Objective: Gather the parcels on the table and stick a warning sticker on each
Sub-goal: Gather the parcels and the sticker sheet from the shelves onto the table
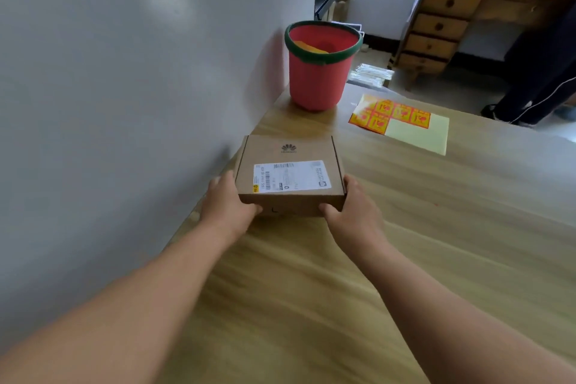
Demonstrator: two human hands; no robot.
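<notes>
Cardboard parcel point(290, 174) on table point(436, 227), by the wall at 12 o'clock. Left hand point(226, 206) and right hand point(355, 212) clamp its near corners — thumbs on front face. Sticker sheet point(417, 131) at 1 o'clock, well apart — red bucket point(318, 72) beyond the parcel.

A flower-shaped logo is showing on the lid of the cardboard parcel point(290, 174), near its far edge, with a line of small lettering under it that is blurring past reading. A white shipping label point(292, 176) is lying nearer the lid's near edge, carrying barcodes and rows of print too small to read. The red-and-yellow stickers on the sticker sheet point(402, 121), toward the table's far edge, are showing symbols only, nothing legible.
</notes>
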